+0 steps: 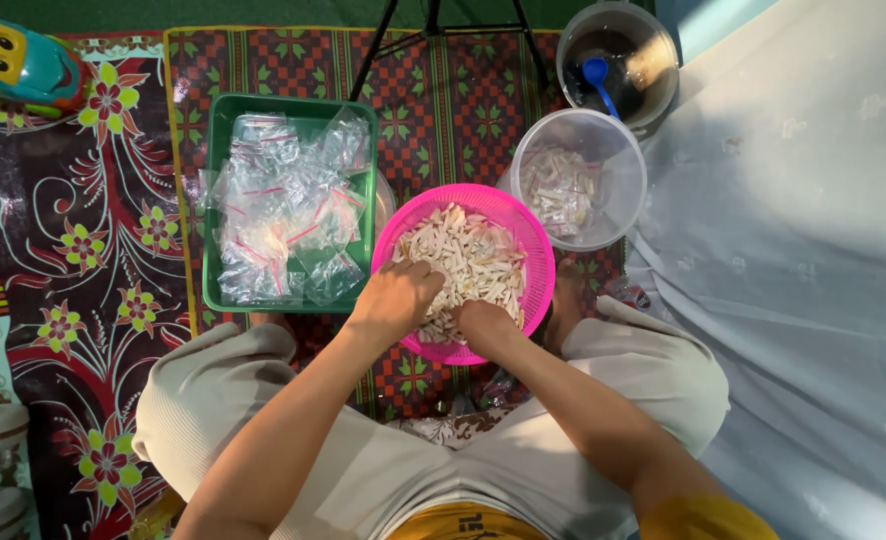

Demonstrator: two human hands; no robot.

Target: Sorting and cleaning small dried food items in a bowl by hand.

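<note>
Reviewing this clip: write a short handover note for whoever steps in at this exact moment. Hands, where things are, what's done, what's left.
Left hand: in the pink basket, fingers curled on the pale sticks; grip unclear.
Right hand: at the basket's near edge among the sticks; grip unclear.
Green tray, left of the basket: filled small clear zip bags.
Clear tub beyond the basket: more sticks inside.
Done: many bags are filled.
Left: the basket is well stocked with loose sticks.

Pale cut strips (473, 262) heaped in pink basket (537, 262).
</note>
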